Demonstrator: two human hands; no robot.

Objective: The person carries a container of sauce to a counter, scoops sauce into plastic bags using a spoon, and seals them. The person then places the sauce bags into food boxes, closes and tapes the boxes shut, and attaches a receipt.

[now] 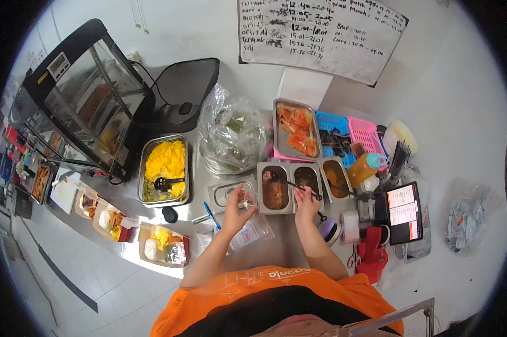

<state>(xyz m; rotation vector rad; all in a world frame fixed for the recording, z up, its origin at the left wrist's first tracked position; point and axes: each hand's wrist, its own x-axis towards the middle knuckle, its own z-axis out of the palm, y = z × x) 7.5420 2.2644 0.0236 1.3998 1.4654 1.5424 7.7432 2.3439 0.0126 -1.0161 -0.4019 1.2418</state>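
1. Fingers and thumb of my left hand (236,212) curve round a small clear cup (248,196), which I hold between them just left of the red-sauce pan (274,191).
2. My right hand (306,206) pinches the handle of a black ladle (295,185), fingertips pressed together on it. The ladle slants across from the red-sauce pan, its head inside that pan.
3. Just right of the red-sauce pan is the dark-sauce pan (306,178), and beyond that the yellow-sauce pan (336,182).
4. Left of the red-sauce pan, partly behind my cup, lies a steel lid (220,195). A blue pen (211,215) is farther left, near my left wrist.
5. Well to the left of the red-sauce pan I see the egg tray (145,191), heaped with yellow food, a black spoon (168,183) resting in it. Nearer me than that tray is an open food box (163,245) with rice, yellow food and a packet.
6. Behind the red-sauce pan and to its left stands a clear plastic bag (232,135) with something green inside. Behind it and slightly right is a steel tray (297,128) of orange food in clear wrapping.
7. Well right of the red-sauce pan, a lit tablet (404,213) leans.
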